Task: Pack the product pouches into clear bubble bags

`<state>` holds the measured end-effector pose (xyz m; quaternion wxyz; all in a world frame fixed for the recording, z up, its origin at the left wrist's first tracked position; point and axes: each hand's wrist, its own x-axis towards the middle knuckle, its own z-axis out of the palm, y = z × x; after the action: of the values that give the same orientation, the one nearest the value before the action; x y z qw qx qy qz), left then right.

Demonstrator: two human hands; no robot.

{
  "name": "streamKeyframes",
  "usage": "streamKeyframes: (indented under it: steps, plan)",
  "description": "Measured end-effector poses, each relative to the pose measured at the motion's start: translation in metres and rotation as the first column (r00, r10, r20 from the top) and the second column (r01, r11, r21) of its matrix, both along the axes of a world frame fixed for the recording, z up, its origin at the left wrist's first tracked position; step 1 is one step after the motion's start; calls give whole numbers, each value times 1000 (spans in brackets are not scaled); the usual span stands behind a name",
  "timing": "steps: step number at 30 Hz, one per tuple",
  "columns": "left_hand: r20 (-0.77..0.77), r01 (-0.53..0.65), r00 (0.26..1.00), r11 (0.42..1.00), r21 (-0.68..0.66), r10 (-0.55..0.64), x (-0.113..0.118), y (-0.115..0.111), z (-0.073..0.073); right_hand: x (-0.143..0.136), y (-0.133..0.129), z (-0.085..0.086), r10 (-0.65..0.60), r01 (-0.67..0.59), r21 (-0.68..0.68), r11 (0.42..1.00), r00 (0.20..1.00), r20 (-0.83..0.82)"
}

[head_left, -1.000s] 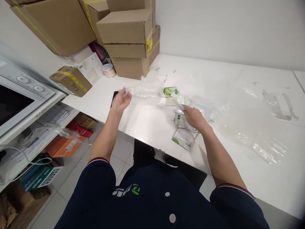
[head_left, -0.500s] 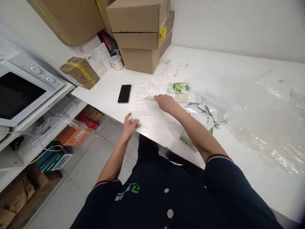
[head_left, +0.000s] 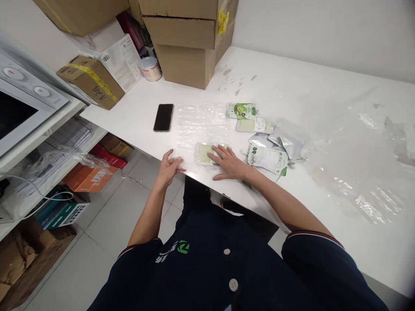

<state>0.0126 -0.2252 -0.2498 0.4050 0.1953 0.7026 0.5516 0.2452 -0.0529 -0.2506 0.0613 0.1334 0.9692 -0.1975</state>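
Observation:
A clear bubble-wrap sheet (head_left: 199, 123) lies flat on the white table (head_left: 292, 95). A pale green packet (head_left: 203, 153) rests on its near end. My right hand (head_left: 229, 163) lies flat with spread fingers on the packet's right side. My left hand (head_left: 170, 166) presses the sheet's near left corner at the table edge. More packets lie to the right: a green printed one (head_left: 241, 111), a pale one with a label (head_left: 254, 125), a white-and-green pouch (head_left: 267, 157) and a silver pouch (head_left: 287, 142).
A black phone (head_left: 163, 117) lies left of the sheet. Cardboard boxes (head_left: 188, 39) stack at the back, a tape roll (head_left: 150, 68) and a small box (head_left: 90, 82) beside them. Crumpled clear plastic (head_left: 366, 190) covers the right. A microwave (head_left: 19, 112) stands on the left shelving.
The bubble wrap went from held up to lying flat. My right hand carried the pale green packet from the sheet's far part to its near end. My left hand stays on the near corner.

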Motion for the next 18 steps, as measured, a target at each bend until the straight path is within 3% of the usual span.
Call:
streamKeyframes:
  steps: [2,4,5,6,8,10,11,13,18]
  plan:
    - [-51,-56,997,997,61,59,0,-7,0,2,4,1,22,-22,-6,1000,1000,-11]
    - [-305,-32,951,995,99,61,5,-16,1,5,5,-1,30,-30,-2,1000,999,-24]
    - [-481,22,876,996,86,22,10,-20,1,6,4,-2,30,-30,5,1000,999,-32]
    - [-651,90,758,995,41,-42,16,-23,2,6,4,-4,30,-29,15,999,999,-40]
    - [-868,219,447,968,-126,-214,28,-26,2,7,1,-7,20,-17,38,999,998,-59]
    - [-915,295,195,911,-289,-354,36,-23,1,7,-2,-8,-3,7,57,998,997,-75]
    - [-911,323,122,884,-339,-394,38,-21,-1,7,-4,-9,-15,20,63,998,997,-79]
    - [-896,390,56,836,-386,-440,37,-15,-3,6,-6,-9,-35,41,70,997,996,-84]
    - [-880,531,-4,745,-405,-475,26,-11,1,6,-9,-12,-58,71,116,991,993,-107]
